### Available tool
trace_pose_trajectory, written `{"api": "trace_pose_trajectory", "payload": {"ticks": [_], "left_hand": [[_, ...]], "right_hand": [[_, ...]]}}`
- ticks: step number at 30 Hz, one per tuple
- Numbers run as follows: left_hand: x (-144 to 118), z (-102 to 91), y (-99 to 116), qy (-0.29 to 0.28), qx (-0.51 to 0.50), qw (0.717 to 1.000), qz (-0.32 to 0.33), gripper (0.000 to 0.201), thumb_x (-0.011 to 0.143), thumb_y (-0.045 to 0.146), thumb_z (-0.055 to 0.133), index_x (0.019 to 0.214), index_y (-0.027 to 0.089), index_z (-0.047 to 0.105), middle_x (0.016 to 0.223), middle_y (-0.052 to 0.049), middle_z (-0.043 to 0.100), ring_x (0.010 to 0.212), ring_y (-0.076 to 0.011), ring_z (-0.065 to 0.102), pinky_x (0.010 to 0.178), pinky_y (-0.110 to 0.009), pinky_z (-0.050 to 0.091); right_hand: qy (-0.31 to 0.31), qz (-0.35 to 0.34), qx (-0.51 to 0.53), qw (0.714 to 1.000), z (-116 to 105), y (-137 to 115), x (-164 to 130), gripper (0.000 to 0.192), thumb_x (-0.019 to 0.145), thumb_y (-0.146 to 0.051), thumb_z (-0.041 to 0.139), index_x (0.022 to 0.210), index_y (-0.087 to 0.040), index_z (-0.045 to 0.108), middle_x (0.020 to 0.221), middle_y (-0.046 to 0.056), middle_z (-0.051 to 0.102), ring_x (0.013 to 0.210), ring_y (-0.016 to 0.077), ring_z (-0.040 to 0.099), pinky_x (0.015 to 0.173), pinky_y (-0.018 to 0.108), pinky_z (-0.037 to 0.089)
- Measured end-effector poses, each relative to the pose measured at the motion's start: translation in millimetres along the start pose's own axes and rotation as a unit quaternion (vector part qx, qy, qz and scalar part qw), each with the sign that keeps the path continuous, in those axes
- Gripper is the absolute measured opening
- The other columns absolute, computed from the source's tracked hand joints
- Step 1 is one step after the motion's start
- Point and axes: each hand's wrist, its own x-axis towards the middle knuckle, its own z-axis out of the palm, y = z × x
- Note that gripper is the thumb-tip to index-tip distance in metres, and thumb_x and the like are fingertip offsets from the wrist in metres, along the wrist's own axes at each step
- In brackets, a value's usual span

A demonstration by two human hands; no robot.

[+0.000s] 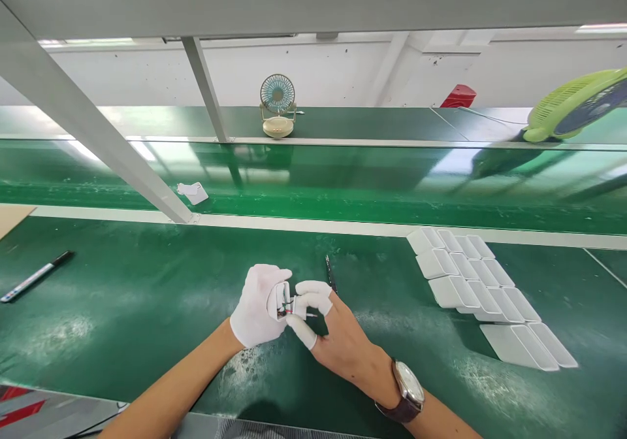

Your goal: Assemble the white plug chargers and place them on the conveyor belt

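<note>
At lower centre of the frame, the gloved left hand (258, 307) is curled round a small white housing (279, 292), its open side facing up and right. Right hand (340, 331): covered thumb and fingertips drawn to a narrow pinch on a small white piece (296, 306) beside that opening; exact contact partly hidden from where I stand. Thin wires (286, 309) show at the opening. Handling, my estimate: light, stiff, smooth, apt to slip; wires the fragile element. Best hold: housing by outer walls, piece by edges, no tugging. Just beyond the right hand, 1 slender dark tool (330, 273) on the green bench (147, 276). Right of frame: rows of white shells (448, 291). Far left: 1 pen (38, 277).
</note>
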Motion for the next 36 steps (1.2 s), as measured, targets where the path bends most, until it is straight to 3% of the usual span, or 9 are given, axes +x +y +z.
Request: {"api": "trace_pose_trajectory", "payload": {"ticks": [4,10,19,27,32,36], "left_hand": [[-0.3,6.3,-5.2,-0.012,0.036,0.999,0.024,0.043,0.071,0.013,0.061,0.113,0.022,0.055,0.101,-0.009,0.056,0.087,-0.0222,0.059,0.074,-0.037,0.053],[2.3,15.3,-5.7,-0.056,0.138,0.988,0.042,0.017,0.08,0.015,0.054,0.095,0.018,0.06,0.081,-0.007,0.062,0.069,-0.0201,0.058,0.068,-0.036,0.048],[4.4,15.7,-1.0,-0.097,0.23,0.967,0.048,0.011,0.079,0.012,0.053,0.08,0.019,0.062,0.071,-0.006,0.063,0.061,-0.0203,0.051,0.062,-0.035,0.037],[9.9,15.1,1.4,-0.177,0.238,0.955,0.006,0.008,0.076,0.014,0.059,0.072,0.022,0.059,0.064,-0.004,0.057,0.057,-0.0202,0.046,0.058,-0.034,0.03],[11.3,14.1,-2.4,-0.16,0.233,0.959,0.005,0.01,0.074,0.013,0.059,0.078,0.022,0.062,0.067,-0.004,0.059,0.059,-0.0219,0.05,0.059,-0.035,0.031],[13.8,-1.6,-28.5,-0.122,0.234,0.964,-0.042,0.008,0.074,0.014,0.059,0.071,0.022,0.059,0.062,-0.004,0.055,0.058,-0.0214,0.051,0.06,-0.035,0.035]], "right_hand": [[-0.112,0.087,-0.034,0.989,0.0,4.6,3.2,0.012,0.088,-0.013,0.055,0.096,-0.022,0.052,0.095,0.005,0.065,0.084,0.0192,0.061,0.073,0.033,0.052],[-0.139,0.049,-0.253,0.956,9.8,4.4,8.8,0.015,0.079,-0.01,0.052,0.069,-0.022,0.048,0.07,0.004,0.054,0.067,0.0199,0.049,0.063,0.033,0.039],[-0.219,0.083,-0.234,0.944,8.4,10.4,19.3,0.017,0.078,-0.018,0.059,0.063,-0.021,0.05,0.066,0.003,0.053,0.061,0.0166,0.043,0.056,0.032,0.031],[-0.197,0.091,-0.134,0.967,6.6,19.9,20.9,0.032,0.084,-0.012,0.052,0.058,-0.022,0.036,0.067,0.001,0.048,0.064,0.0148,0.04,0.057,0.029,0.034],[-0.148,0.092,-0.054,0.983,15.8,24.8,23.0,0.035,0.087,-0.013,0.048,0.057,-0.022,0.031,0.062,-0.002,0.04,0.063,0.0144,0.039,0.059,0.027,0.037],[-0.064,0.106,0.03,0.992,-6.8,34.3,21.3,0.021,0.082,-0.013,0.047,0.063,-0.022,0.046,0.067,0.0,0.049,0.066,0.0148,0.047,0.064,0.028,0.043]]}}
